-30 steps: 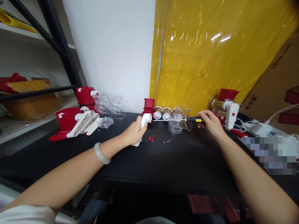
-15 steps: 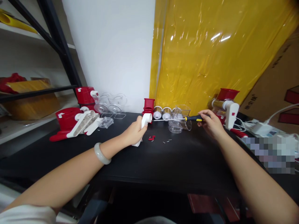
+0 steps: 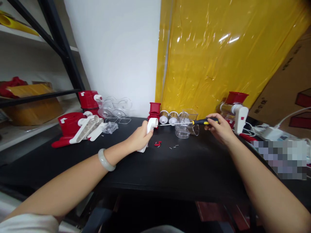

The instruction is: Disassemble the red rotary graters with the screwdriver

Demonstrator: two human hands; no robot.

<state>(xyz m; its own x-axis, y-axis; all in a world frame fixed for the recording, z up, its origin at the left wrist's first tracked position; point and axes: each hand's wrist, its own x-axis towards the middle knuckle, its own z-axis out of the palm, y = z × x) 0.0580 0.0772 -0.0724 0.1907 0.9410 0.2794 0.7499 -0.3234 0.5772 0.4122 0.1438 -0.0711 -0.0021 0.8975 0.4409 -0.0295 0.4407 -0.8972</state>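
Observation:
My left hand [image 3: 141, 137] is closed round a white plastic crank handle [image 3: 152, 123], its round hollow end facing right. My right hand [image 3: 218, 128] grips the black and yellow handle of a screwdriver [image 3: 200, 121]. The long shaft lies level, and its tip meets the opening of the white part; how deep it reaches is hidden. Below on the black table lie small red plastic pieces [image 3: 157, 143] and several small screws [image 3: 174, 147]. Behind the shaft stand metal grater drums [image 3: 173, 117], a clear plastic housing [image 3: 182, 132] and a red plastic part [image 3: 154, 110].
On the left sit red and white grater bodies [image 3: 70, 124] beside clear plastic parts [image 3: 119, 108]. An assembled red and white grater [image 3: 240, 115] stands at the right, near a white charger with cables [image 3: 270, 132]. A cardboard box [image 3: 286, 81] leans behind. Black shelving [image 3: 58, 32] borders the left.
The fingers of my right hand have shifted on the screwdriver handle, which sits at a slightly different angle. My left hand and the white part have stayed in place.

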